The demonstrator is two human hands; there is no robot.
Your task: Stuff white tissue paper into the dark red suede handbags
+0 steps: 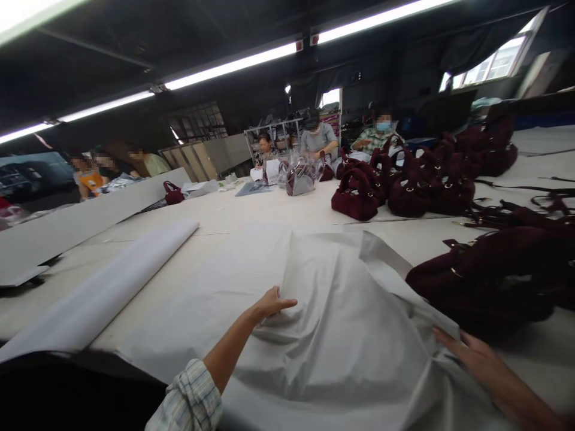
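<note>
A wide, thin white sheet (327, 311) lies creased and bunched across the near part of the table. It may be paper or cloth; I cannot tell which. My left hand (272, 302) grips it near the middle, fingers curled into the folds and thumb pointing right. On the right, my right hand (471, 353) is closed on the sheet's raised edge, slightly blurred, with some fingers hidden by the material. Just beyond that hand lies a large dark maroon bag (485, 281). Under the left part of the crumpled sheet, a smoother layer (179, 317) spreads flat.
A roll of white material (121, 281) lies to the left on the white table (251, 209). Several maroon handbags (354, 194) crowd the right side, with loose black straps (530, 188). A plastic-wrapped bag (300, 179) stands farther back. Several people work across the table, including one in a mask (380, 134).
</note>
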